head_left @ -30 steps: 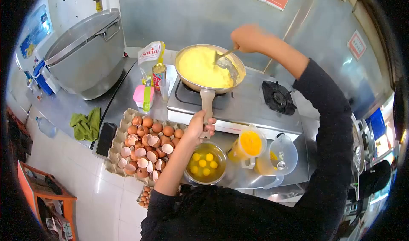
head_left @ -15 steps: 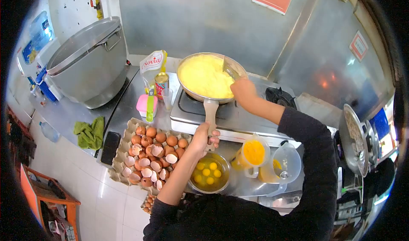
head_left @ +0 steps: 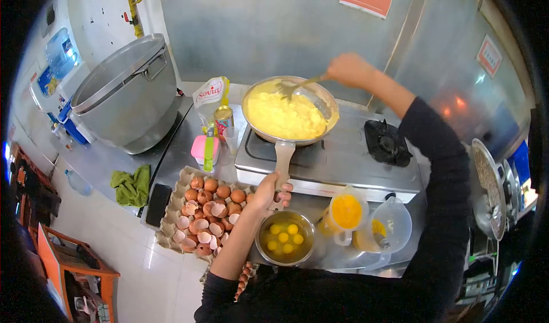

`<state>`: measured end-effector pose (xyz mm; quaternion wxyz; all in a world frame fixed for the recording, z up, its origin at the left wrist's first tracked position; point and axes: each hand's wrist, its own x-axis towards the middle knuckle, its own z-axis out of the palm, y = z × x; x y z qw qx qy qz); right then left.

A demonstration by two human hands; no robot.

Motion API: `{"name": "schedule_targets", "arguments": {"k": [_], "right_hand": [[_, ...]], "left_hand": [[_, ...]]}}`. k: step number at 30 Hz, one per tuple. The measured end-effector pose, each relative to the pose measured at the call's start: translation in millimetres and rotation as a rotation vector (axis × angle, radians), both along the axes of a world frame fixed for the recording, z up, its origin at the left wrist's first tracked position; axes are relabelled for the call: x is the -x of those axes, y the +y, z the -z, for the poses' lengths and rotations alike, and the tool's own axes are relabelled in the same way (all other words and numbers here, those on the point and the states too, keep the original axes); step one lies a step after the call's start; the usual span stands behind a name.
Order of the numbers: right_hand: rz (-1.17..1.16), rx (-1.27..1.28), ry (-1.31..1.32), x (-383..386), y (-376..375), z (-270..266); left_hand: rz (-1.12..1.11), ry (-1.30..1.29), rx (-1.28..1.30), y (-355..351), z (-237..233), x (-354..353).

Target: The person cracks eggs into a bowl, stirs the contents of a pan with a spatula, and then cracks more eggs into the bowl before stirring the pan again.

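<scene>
A frying pan (head_left: 329,107) full of yellow scrambled egg (head_left: 283,117) sits on the left burner of a steel gas stove (head_left: 337,160). My left hand (head_left: 270,191) grips the end of the pan's beige handle at the stove's front edge. My right hand (head_left: 350,69) is raised behind the pan's far right rim and holds a metal spatula (head_left: 297,84), whose blade rests in the egg at the back of the pan.
A steel bowl of raw yolks (head_left: 284,237) and two plastic jugs (head_left: 343,213) (head_left: 390,224) stand in front of the stove. An egg tray (head_left: 209,211) with eggs and shells lies left. Behind it stand a can (head_left: 223,118), an oil pouch (head_left: 210,94) and a big pot (head_left: 128,94).
My right hand has swung from the pan's near right rim up to behind its far right side, dragging the spatula through the egg. My left hand has stayed on the handle.
</scene>
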<state>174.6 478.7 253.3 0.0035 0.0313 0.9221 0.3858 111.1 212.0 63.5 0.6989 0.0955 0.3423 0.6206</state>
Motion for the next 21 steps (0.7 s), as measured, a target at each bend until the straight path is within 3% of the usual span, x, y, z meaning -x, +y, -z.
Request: {"name": "schedule_targets", "arguments": {"k": [3,6,9,12,15,18,21], "right_hand": [[0.14,0.097,-0.033,-7,-16,-36],[0.126,0.007,-0.162,-30,-5,-37],[0.04,0.396,-0.141,-72,18,-24],[0.128,0.709,-0.168,-105,29,-21],[0.384,0.777,-0.186,-115,-11,-21],[0.249,0.872,-0.186,-102,-15,14],[0.245,0.878,0.023,-69,-69,44]], "left_hand": [[-0.024,-0.011,0.015,-2,-1,-6],[-0.066,-0.006,0.026,-1,-5,-6],[-0.045,-0.038,-0.008,0,-2,-4],[-0.053,-0.041,0.005,-1,-3,-4],[-0.049,-0.016,0.01,1,-1,-4],[-0.034,0.015,0.017,1,-1,-3],[-0.019,0.058,0.024,1,-3,-3]]}}
